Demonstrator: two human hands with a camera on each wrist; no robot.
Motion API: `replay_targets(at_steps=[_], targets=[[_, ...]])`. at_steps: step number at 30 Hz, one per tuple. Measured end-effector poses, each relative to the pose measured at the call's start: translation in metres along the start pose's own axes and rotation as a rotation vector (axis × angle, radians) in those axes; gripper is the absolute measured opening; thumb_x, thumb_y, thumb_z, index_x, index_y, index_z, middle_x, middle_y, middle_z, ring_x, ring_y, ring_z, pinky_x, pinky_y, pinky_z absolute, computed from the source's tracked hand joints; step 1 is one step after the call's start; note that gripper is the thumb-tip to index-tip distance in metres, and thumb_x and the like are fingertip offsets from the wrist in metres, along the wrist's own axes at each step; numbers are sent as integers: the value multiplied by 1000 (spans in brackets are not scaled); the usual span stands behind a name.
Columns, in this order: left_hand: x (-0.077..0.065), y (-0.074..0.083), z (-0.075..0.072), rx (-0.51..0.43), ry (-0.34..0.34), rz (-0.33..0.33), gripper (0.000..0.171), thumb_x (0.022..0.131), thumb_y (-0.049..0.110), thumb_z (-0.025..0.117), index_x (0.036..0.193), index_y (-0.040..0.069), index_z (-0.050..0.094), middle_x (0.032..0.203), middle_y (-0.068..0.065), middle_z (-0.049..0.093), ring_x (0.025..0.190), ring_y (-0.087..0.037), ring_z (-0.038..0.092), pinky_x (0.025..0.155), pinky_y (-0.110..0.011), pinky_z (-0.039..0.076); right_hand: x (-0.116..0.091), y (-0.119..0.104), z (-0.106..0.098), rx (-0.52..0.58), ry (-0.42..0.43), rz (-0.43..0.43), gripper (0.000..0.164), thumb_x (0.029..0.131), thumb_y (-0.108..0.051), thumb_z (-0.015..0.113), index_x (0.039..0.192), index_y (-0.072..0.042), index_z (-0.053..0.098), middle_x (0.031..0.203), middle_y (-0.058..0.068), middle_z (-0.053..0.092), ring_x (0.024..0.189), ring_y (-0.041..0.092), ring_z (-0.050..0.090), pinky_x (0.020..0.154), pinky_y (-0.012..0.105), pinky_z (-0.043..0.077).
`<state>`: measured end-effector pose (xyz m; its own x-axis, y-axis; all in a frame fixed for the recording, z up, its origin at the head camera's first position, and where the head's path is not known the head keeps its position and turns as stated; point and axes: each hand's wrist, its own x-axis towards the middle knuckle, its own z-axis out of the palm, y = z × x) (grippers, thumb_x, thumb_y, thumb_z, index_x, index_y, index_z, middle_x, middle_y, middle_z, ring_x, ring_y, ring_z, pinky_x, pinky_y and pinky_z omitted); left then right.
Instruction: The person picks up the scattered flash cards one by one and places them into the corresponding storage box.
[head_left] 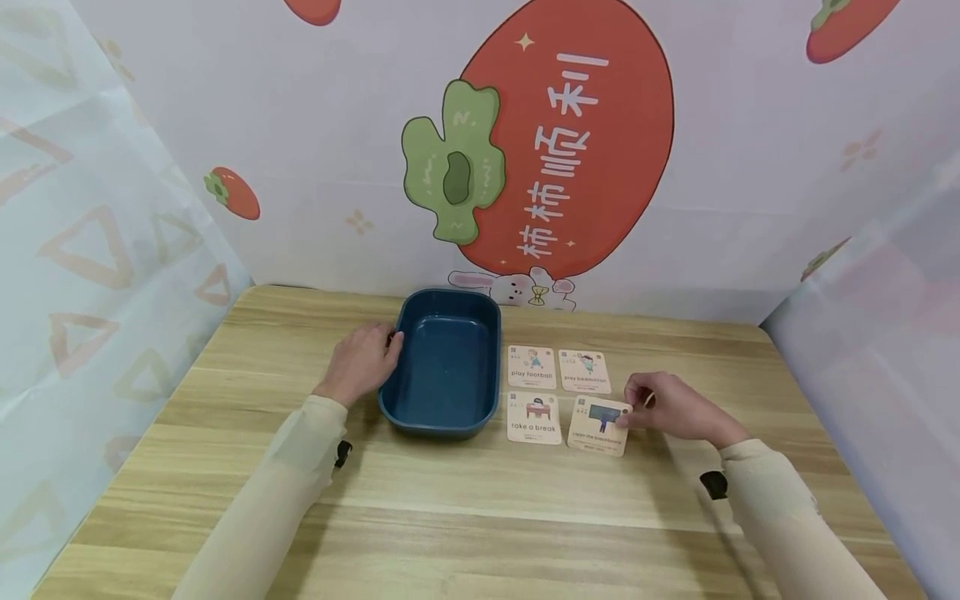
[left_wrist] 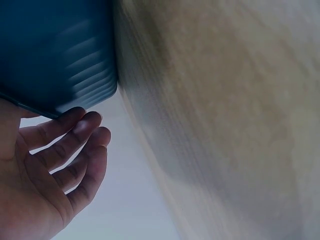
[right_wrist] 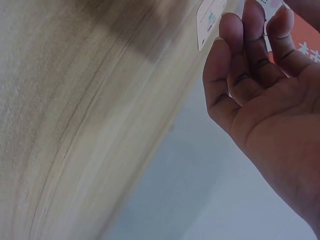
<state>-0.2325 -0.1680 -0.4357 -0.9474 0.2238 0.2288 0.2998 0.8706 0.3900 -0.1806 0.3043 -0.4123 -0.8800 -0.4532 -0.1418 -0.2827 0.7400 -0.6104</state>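
Head view: one square, cream, blackboard-printed cardboard card, lower right of four; right edge pinched by the right hand. I judge it light, stiffish, best edge-held. Leftward: dark-blue rectangular plastic tray, rim gripped by the left hand. Card's back hidden; small print illegible to me.

A light-brown, wood-grained rectangular tabletop spreads toward six o'clock. At twelve rises a white printed backdrop bearing a big red persimmon print; a white triangle-patterned sheet hangs at nine, a pale bluish sheet at three.
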Motion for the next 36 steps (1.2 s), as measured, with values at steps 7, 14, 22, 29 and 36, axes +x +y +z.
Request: replay_targets(at_steps=[7, 14, 22, 29, 36], targets=[[1, 1, -1, 1, -1, -5, 29, 107, 24, 50, 93, 4, 66, 85, -10, 63, 73, -27, 58, 64, -44, 49, -2, -6, -7, -12, -1, -50, 24, 87, -16, 82, 81, -11, 59, 76, -2, 53, 72, 15, 52, 63, 27, 43], [0, 1, -1, 1, -8, -16, 31, 107, 25, 48, 91, 5, 66, 84, -9, 62, 73, -27, 58, 63, -43, 49, -5, -9, -8, -33, 32, -60, 15, 88, -17, 81, 86, -13, 67, 81, -4, 59, 76, 12, 53, 73, 30, 49], [1, 1, -1, 6, -11, -23, 33, 107, 26, 48, 93, 4, 68, 80, -8, 62, 72, -27, 60, 62, -43, 50, -8, -11, -8, -33, 123, -92, 9, 88, -15, 81, 89, -15, 72, 83, -7, 63, 76, 11, 58, 75, 32, 52], [0, 1, 0, 4, -6, -13, 33, 107, 26, 48, 91, 5, 67, 79, -7, 61, 71, -26, 59, 61, -43, 49, -5, -19, -8, -13, 232, -104, 8, 88, -13, 81, 88, -14, 73, 83, -5, 63, 77, 13, 60, 74, 32, 54], [1, 1, 0, 4, -6, -11, 34, 107, 26, 47, 90, 5, 67, 79, -7, 61, 70, -26, 59, 61, -43, 49, -1, -30, -8, 21, 328, -104, 7, 88, -16, 81, 89, -15, 75, 85, -3, 63, 79, 14, 60, 75, 31, 53]])
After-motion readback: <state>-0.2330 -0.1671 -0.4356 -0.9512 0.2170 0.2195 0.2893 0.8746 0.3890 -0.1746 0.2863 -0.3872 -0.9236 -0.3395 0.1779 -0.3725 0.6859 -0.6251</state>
